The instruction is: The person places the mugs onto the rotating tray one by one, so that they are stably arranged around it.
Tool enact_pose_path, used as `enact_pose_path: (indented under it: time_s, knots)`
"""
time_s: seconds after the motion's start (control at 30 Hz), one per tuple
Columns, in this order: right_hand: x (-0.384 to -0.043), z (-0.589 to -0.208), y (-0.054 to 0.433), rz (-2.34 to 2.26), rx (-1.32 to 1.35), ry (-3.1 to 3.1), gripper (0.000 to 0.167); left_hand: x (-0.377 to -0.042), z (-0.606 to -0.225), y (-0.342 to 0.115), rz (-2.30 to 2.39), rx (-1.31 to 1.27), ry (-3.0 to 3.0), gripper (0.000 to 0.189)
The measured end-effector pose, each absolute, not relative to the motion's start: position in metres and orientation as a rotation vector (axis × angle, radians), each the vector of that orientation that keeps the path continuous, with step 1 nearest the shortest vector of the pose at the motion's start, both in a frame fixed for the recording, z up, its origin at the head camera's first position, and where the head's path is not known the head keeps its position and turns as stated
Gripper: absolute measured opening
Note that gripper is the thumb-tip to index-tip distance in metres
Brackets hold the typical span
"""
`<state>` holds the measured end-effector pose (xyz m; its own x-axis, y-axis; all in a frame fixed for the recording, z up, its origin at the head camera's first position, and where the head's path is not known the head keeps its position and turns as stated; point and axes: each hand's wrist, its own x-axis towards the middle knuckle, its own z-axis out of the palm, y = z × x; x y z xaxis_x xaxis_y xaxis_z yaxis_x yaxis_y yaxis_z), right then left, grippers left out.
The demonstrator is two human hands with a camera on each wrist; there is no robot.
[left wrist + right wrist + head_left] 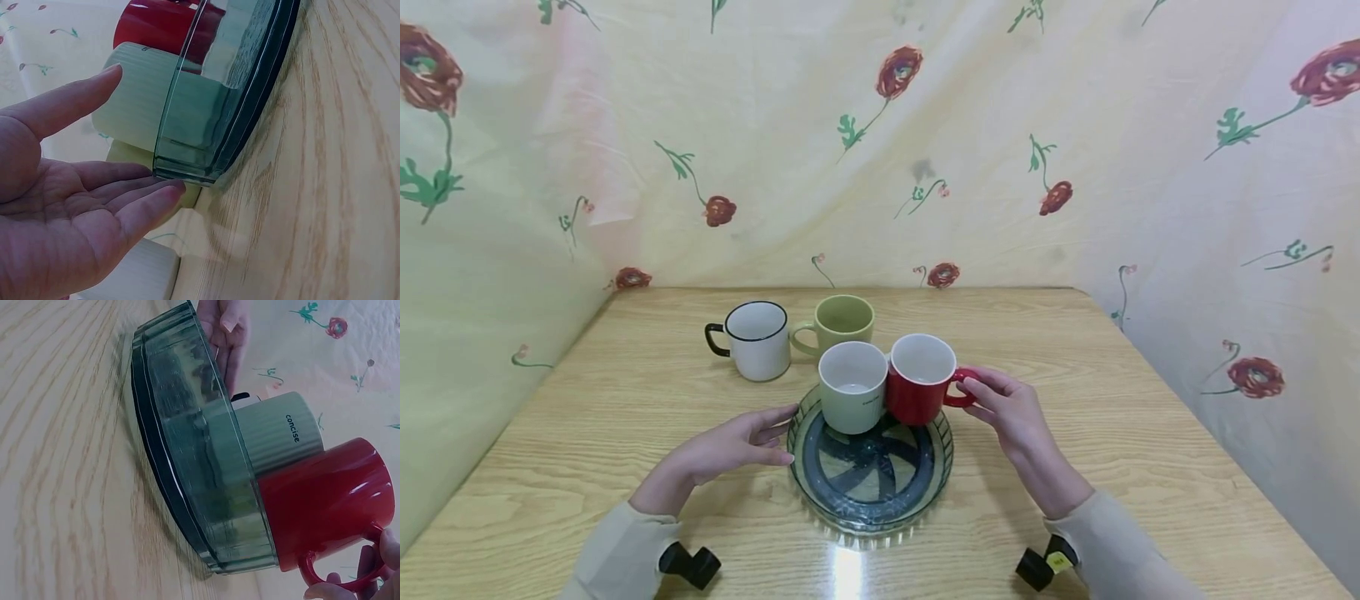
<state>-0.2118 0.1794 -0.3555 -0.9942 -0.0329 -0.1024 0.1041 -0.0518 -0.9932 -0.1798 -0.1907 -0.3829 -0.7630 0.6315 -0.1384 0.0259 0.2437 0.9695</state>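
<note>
A red mug (914, 392) with a white inside stands at the back right of a round glass dish (868, 500). My right hand (1009, 408) pinches its handle from the right, fingers curled through the loop in the right wrist view. Beside it, in the same dish, is a pale ribbed mug (852, 392); the word "concise" shows on it in the right wrist view. My left hand (737, 446) has its fingers extended, with fingertips at the dish's left rim. In the left wrist view its palm (69, 231) is turned up and holds nothing.
Behind the dish, a yellow-green mug (842, 321) stands on the wooden table (647, 392), partly hidden by the pale mug. A white mug (758, 342) with a black rim and handle is left of it. Flowered cloth (790, 167) hangs behind and along both sides.
</note>
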Motion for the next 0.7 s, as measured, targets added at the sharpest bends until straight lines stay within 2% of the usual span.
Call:
enact_pose_path:
  time_s: [0.17,0.53,0.7]
  knots:
    - [-0.2123,-0.3548,0.1766,-2.204,0.099,2.101,0.03,-0.18,-0.3837,-0.1904,1.56,0.599,2.027,0.085]
    - [-0.2127,-0.3536,0.1761,-2.195,0.099,2.096,0.037,-0.1801,-0.385,-0.1915,1.568,0.625,2.102,0.085]
    - [-0.2126,-0.3543,0.1753,-2.219,0.107,2.087,0.028,-0.1803,-0.385,-0.1909,1.578,0.628,2.108,0.085]
